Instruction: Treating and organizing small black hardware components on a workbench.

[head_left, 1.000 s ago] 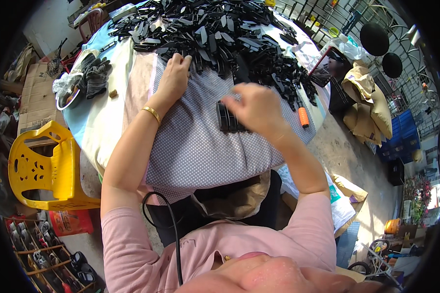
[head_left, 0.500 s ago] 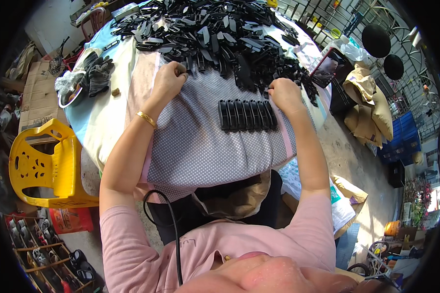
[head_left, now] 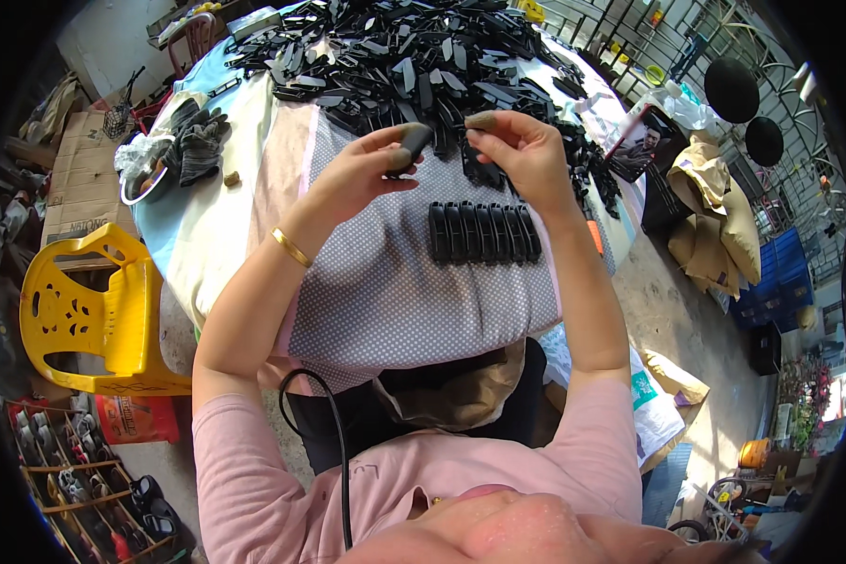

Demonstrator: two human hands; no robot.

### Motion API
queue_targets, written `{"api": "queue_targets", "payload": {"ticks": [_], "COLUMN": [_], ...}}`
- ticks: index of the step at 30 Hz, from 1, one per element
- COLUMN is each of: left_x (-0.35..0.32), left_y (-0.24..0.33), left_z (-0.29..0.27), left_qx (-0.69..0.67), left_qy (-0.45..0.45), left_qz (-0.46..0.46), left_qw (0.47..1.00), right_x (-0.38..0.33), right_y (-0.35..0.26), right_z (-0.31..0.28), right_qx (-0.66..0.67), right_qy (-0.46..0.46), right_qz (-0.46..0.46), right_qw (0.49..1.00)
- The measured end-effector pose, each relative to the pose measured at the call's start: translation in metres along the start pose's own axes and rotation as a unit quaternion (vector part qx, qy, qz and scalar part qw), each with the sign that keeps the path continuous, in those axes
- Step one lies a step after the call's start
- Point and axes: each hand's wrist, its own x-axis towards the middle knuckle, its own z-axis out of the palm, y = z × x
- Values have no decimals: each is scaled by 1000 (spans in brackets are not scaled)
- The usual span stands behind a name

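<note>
Above the dotted grey cloth (head_left: 376,291), my left hand (head_left: 357,179) pinches a smooth, dark, elongated plastic piece (head_left: 416,141) between thumb and fingers. Facing it, a little to the right, is my right hand (head_left: 528,160). Its thumb and forefinger are drawn together; whatever may be between them is too small to make out. Just below the right hand lies a neat row of black ribbed plastic pieces (head_left: 484,233), set side by side. Beyond both hands spreads a big heap of loose black plastic pieces (head_left: 395,70).
Dark gloves (head_left: 197,141) and a white-rimmed bowl (head_left: 146,183) sit at the table's left. A phone (head_left: 644,141) stands propped at the right edge. There is a yellow plastic chair (head_left: 127,310) on the left, and brown sacks (head_left: 714,216) are on the right.
Both hands have come back from the near edge of the heap and moved toward each other. The left hand now has a dark plastic piece in its fingers. The row has not changed.
</note>
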Motion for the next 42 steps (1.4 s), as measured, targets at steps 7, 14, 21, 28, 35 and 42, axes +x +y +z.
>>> {"api": "queue_targets", "payload": {"ticks": [7, 14, 21, 28, 35, 42], "left_x": [-7, 2, -1, -2, -2, -9], "left_y": [5, -8, -16, -18, -15, -17], "left_z": [26, 8, 17, 19, 12, 41], "left_qx": [310, -81, -90, -88, -97, 25], "left_qy": [0, -62, -81, -33, -41, -22], "left_qz": [150, 125, 101, 96, 91, 118], "left_qw": [939, 987, 987, 991, 990, 992], "right_x": [-6, -18, -20, -24, -26, -35], "right_y": [11, 6, 0, -2, -3, -12], "right_z": [22, 33, 32, 36, 42, 26], "right_qx": [50, -63, -249, -324, -305, -255], "right_qy": [15, 89, 133, 92, 39, 91], "right_qz": [-73, -234, -379, -362, -340, -248], "right_qw": [996, 966, 881, 869, 889, 930]}}
